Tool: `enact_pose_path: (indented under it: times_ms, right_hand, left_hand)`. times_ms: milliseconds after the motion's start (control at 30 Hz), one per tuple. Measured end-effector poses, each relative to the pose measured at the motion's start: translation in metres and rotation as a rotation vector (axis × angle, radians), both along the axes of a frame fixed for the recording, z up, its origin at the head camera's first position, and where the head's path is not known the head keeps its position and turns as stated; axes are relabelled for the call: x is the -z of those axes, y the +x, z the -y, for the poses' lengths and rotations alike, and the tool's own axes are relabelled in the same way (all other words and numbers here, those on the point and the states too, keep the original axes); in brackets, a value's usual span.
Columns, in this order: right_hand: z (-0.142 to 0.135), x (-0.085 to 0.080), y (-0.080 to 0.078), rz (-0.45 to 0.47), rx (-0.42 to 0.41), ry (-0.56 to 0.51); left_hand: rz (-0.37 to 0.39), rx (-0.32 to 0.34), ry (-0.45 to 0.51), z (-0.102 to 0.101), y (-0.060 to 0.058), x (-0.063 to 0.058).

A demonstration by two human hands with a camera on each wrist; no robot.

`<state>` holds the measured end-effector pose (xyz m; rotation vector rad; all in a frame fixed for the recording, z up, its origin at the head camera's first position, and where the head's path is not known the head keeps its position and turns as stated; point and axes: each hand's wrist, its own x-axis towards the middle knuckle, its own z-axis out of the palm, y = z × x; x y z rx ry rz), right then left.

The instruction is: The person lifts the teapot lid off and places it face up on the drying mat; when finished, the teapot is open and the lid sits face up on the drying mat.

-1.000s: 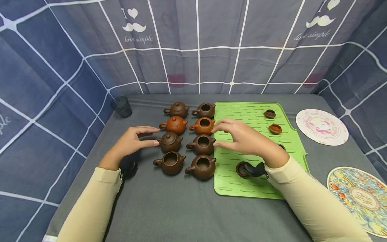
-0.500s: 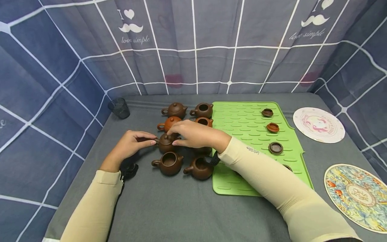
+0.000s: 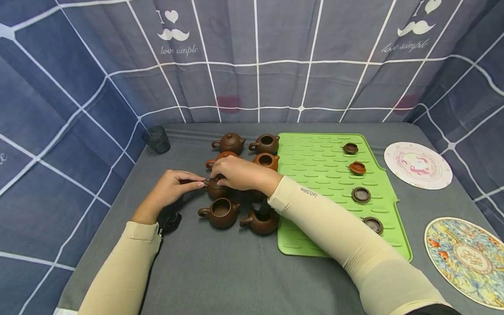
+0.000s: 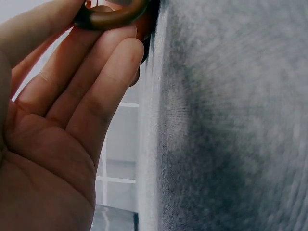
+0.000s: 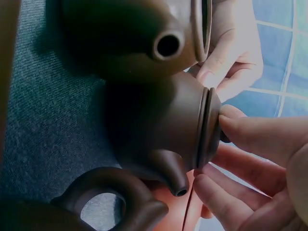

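A dark brown clay teapot stands in the third row of the left column of pots. My left hand pinches its handle between thumb and fingers. From the right, my right hand reaches over the pot, and its thumb and fingers pinch the lid by the knob. That lid sits on the pot's mouth in the right wrist view. Just in front is a lidless brown teapot. Behind, partly hidden by the right hand, is an orange-red teapot.
More teapots without lids stand in the right column, including a brown one at the back. Several loose lids, one of them orange-red, lie on a green mat. Two round mats lie at right; a dark cup is at back left.
My right hand has moved left from beside the right column of pots and now grasps the lid of the left-column teapot. The left hand has closed onto that pot's handle.
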<state>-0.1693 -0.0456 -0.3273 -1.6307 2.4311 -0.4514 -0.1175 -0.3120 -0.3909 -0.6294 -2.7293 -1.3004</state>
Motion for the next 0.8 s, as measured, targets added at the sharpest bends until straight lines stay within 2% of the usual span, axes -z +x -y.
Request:
enact_pose_path:
  times_ms: [233, 533, 633, 800]
  right_hand:
    - [0.000, 0.002, -0.002, 0.023, 0.018, -0.073]
    - [-0.003, -0.003, 0.004, 0.032, 0.013, -0.149]
    - [-0.011, -0.008, 0.008, 0.111, 0.025, -0.228]
    - [-0.040, -0.020, 0.011, 0.355, -0.013, -0.426]
  left_hand:
    - [-0.008, -0.013, -0.014, 0.000, 0.001, 0.000]
    - [-0.007, -0.023, -0.031, 0.000, 0.001, 0.000]
    - [-0.013, -0.032, -0.049, -0.001, 0.001, 0.000]
    - [-0.019, -0.030, -0.046, -0.002, 0.000, 0.002]
